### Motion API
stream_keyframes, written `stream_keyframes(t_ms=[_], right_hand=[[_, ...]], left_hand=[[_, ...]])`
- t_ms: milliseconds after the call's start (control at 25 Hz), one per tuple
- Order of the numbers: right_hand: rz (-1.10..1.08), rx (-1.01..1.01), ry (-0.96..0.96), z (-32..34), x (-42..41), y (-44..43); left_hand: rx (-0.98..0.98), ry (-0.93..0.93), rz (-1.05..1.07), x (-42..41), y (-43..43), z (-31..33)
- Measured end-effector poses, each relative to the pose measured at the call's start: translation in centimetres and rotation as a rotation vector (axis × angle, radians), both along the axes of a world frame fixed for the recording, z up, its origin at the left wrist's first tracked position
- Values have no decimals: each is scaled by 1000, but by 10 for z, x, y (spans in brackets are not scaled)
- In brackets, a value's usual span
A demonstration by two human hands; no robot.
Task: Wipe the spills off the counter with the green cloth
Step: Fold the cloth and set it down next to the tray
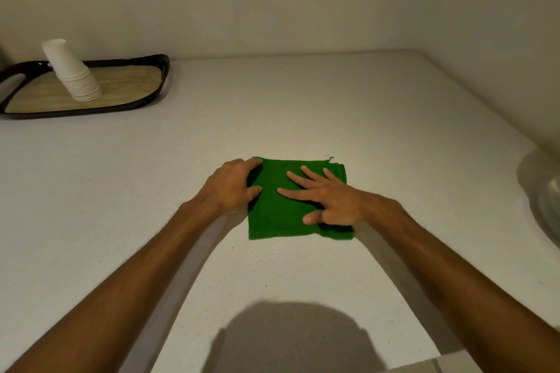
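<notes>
A folded green cloth [278,218] lies flat on the pale speckled counter [303,100], near the middle. My left hand [231,188] rests at the cloth's left edge, with its fingertips curled onto the upper left corner and side. My right hand [327,200] lies flat on top of the cloth, fingers spread and pointing left. No spill stands out on the counter around the cloth; only tiny dark specks show.
A dark-rimmed tray [145,100] with a wooden base sits at the back left, holding a leaning stack of white paper cups [71,70]. A metal bowl or sink rim [542,191] shows at the right edge. White walls close the counter at the back and right.
</notes>
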State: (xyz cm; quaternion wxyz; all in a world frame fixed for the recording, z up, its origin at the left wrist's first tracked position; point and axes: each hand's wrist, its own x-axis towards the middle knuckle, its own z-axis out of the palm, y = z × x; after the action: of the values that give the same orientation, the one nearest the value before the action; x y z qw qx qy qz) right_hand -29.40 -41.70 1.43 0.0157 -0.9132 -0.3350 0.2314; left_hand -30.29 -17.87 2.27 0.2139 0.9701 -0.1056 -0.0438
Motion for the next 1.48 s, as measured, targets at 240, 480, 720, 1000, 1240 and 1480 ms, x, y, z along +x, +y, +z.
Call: stream_keyframes(t_ms=[240,480,720,1000,1240,1480], right_hand=[[-474,222,-133,12,-17,-1],[-1009,220,-191,8,-22,-13],[-970,216,-69,8,-15,2],[-1053,359,-17,23,-19,6],[-1092,427,88,23,-15,5],[-1034,534,131,17,-18,-5]], left_hand=[[-181,149,103,-3,-11,7],[-202,196,153,-5,-24,9],[-197,51,183,-7,-31,7],[-146,170,223,-11,-26,11],[-95,226,196,-8,-28,10],[-105,240,195,-7,-28,13]])
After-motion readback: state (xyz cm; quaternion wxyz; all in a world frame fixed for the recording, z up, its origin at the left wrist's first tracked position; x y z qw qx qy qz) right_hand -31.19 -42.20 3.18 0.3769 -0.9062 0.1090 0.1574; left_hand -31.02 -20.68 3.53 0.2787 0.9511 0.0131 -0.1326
